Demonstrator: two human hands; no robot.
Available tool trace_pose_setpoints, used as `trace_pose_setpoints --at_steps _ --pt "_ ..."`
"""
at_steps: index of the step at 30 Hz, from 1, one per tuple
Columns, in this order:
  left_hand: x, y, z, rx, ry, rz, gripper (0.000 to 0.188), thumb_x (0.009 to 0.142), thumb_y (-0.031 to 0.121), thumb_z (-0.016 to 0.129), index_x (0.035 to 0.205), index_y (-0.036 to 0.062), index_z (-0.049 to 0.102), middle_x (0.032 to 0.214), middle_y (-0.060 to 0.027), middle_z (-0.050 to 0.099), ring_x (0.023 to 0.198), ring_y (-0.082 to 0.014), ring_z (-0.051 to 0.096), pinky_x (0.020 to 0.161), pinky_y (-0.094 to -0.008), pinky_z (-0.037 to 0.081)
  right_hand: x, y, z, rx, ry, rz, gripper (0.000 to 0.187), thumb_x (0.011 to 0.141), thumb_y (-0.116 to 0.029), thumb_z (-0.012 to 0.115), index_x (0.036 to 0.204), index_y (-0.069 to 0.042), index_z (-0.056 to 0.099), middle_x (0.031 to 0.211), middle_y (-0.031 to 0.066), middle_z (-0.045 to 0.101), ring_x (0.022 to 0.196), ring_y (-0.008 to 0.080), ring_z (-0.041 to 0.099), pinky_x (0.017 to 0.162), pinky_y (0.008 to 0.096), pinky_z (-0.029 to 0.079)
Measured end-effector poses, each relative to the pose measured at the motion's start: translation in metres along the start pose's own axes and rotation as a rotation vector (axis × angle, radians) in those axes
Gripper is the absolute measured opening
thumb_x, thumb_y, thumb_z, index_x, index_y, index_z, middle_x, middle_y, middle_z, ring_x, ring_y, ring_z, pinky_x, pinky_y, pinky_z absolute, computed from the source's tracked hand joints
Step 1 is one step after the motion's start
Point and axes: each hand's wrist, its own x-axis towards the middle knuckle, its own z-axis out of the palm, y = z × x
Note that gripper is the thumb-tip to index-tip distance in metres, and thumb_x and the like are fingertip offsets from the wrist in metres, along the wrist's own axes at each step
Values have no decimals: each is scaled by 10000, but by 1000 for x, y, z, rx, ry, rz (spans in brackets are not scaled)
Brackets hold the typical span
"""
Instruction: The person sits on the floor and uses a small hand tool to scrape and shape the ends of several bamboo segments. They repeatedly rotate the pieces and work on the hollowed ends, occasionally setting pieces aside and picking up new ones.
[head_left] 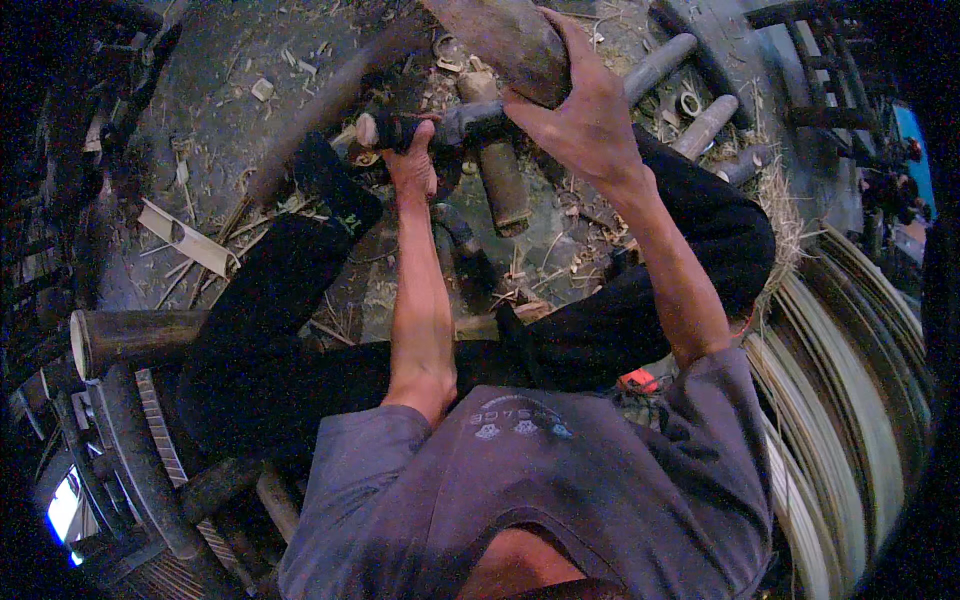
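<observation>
In the upper middle, my right hand (590, 115) is closed round the near end of a thick brown length of wood or bamboo (510, 45), which runs out of view at the top edge. To its left my left hand (410, 170) wraps a dark handle (395, 130) with a pale wooden end. A grey metal-like collar (470, 122) continues from this handle toward my right hand; the tool's kind does not show. Below the collar lies a short bamboo piece (500, 185). A blurred brown streak crosses the upper left of my left hand.
Shavings and offcuts litter the floor, including a split bamboo piece (185, 237). A cut bamboo tube (140, 340) lies at left beside my leg. Round poles (660, 68) lie at upper right. Bundled pale strips (840, 390) curve along the right. Dark bamboo frames (150, 450) stand at lower left.
</observation>
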Motion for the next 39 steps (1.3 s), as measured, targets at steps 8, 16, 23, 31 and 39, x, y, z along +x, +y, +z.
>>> trace_pose_setpoints --at_steps 8,16,23,31,39 --pt "-17 11 19 146 163 154 498 683 109 783 1111 39 537 1029 -48 607 900 -163 572 848 -314 447 42 -55 43 26 109 -481 753 694 -291 723 1306 -48 357 1003 185 606 890 315 613 747 384 490" --pt "-2 -9 12 241 168 -103 594 680 211 807 1167 48 509 1074 -43 583 924 -154 537 832 -301 438 73 -4 75 -684 -464 -658 696 732 -340 657 1326 -124 365 988 160 612 832 333 620 664 384 510" --pt "-19 -11 16 126 -11 96 550 666 139 806 1127 68 515 1036 -19 595 920 -152 550 834 -313 442 63 -69 70 -75 -53 -870 756 709 -276 690 1356 -137 323 953 182 609 831 349 612 681 419 507" --pt "-7 -19 -14 182 137 -19 562 669 64 778 1158 60 502 1050 -27 593 955 -182 552 880 -328 424 53 -34 88 -640 -394 -686 657 741 -335 647 1299 -105 386 901 177 628 755 357 631 634 433 517" --pt "-18 -15 1 201 151 -142 541 692 64 764 1170 64 511 1137 -22 552 989 -168 533 897 -328 420 63 -32 84 13 43 -1087 667 745 -274 654 1315 -100 355 814 186 619 784 348 629 661 431 509"
